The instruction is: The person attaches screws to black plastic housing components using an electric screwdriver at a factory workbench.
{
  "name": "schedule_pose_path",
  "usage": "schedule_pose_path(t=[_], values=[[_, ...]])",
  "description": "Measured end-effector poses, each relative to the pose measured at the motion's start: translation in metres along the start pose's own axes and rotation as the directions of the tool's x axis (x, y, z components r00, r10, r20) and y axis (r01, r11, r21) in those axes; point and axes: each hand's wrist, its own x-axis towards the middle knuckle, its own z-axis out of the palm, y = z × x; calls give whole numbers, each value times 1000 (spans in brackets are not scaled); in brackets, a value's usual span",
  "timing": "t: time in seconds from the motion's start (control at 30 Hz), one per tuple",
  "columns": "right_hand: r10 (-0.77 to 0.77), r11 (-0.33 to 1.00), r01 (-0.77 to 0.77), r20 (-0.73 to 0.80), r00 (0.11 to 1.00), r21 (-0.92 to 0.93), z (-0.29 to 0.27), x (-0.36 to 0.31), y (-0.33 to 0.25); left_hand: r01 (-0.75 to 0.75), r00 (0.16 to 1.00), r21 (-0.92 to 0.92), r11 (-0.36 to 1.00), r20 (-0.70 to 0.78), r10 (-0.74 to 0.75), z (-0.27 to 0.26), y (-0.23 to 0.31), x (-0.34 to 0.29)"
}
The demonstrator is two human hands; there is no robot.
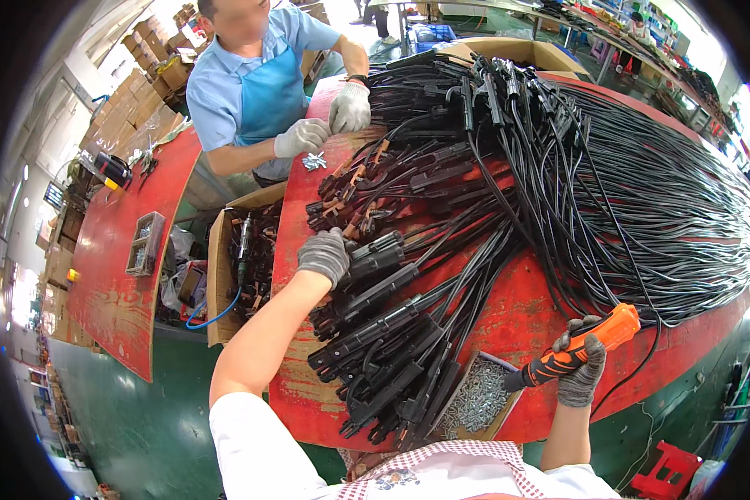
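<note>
My left hand (pixel 325 257), in a grey glove, has its fingers curled round the end of a black plastic cable handle (pixel 377 255). Its grip is partly hidden. More black handles (pixel 375 332) with long cables lie fanned out on the red table (pixel 304 400). My right hand (pixel 582 367), also gloved in grey, is wrapped round an orange and black power screwdriver (pixel 615 327). The tool's dark nose points left, over the edge of an open box of small silver screws (pixel 477 400). Copper-coloured metal parts (pixel 358 177) show among the cable ends beyond my left hand.
Across the table a co-worker in white gloves (pixel 302 137) handles something near a small pile of silver pieces (pixel 314 161). Black cables (pixel 658 200) cover the right side. A carton (pixel 218 292) with an air tool stands left, beside another red table (pixel 125 283).
</note>
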Motion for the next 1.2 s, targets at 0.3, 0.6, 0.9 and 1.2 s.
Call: schedule_pose_path(t=[0.3,0.6,0.9,1.2], values=[[44,999,-44,-5,999,12,1,3,8,-417,904,42,908,-85,419,-20,2,-53],[39,999,-40,-19,999,-30,8,2,4,-797,602,-274,539,-439,667,-1,33,-106],[58,998,-58,-6,998,20,3,2,8,-389,920,-256,885,-159,359,-21,3,-80],[41,999,-41,-34,999,8,8,3,6,-382,894,-65,922,-278,351,-31,-13,-26]])
